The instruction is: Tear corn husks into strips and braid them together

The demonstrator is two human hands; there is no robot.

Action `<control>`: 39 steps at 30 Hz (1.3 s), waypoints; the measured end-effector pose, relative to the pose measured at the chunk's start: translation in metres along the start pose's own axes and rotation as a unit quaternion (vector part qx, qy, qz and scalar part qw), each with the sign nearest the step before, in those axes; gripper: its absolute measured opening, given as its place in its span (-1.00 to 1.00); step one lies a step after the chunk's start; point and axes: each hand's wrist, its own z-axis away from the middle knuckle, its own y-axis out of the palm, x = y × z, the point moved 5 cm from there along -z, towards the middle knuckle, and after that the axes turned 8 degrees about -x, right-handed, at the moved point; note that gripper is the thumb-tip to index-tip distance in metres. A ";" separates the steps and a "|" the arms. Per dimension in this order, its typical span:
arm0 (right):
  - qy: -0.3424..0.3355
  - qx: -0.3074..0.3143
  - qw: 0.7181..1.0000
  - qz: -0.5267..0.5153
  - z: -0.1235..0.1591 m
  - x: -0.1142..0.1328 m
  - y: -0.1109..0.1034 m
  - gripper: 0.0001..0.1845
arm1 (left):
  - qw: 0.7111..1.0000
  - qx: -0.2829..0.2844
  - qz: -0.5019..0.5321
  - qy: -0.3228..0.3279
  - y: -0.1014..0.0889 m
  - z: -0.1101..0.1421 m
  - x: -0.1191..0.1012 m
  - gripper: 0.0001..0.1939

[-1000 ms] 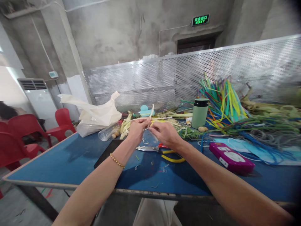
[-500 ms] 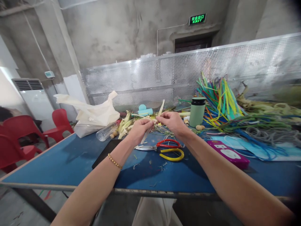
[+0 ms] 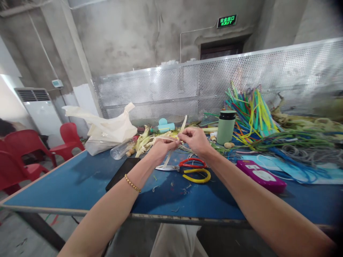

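Observation:
Over the middle of the table my left hand (image 3: 163,150) and my right hand (image 3: 196,140) nearly meet, fingertips pinched together. Between them is a pale flat strip of what looks like corn husk (image 3: 183,124); one end sticks up by my right fingers, another hangs below my left hand. Whether this is one strip or several crossed together I cannot tell, as the fingers cover the crossing. Just under my hands lie scissors (image 3: 197,175) with one red and one yellow handle, blades pointing left. Loose corn husks (image 3: 144,141) are heaped behind my left hand.
On the blue table (image 3: 88,185) are a white bag (image 3: 109,126), a clear bottle (image 3: 119,151), a black flat device (image 3: 123,173), a green jar (image 3: 225,127), a purple box (image 3: 259,175), blue masks (image 3: 289,166) and colourful strips (image 3: 254,114). A perforated metal screen (image 3: 160,89) stands behind.
My left hand has moved slightly right, closer to my right hand, with the husk strip still between them. The whole view has shifted a little; the table things stay put.

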 end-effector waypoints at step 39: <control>-0.131 0.090 0.977 0.142 0.006 0.016 0.003 -0.80 | 0.994 -0.004 -0.101 -0.031 -0.008 -0.006 0.018 -0.84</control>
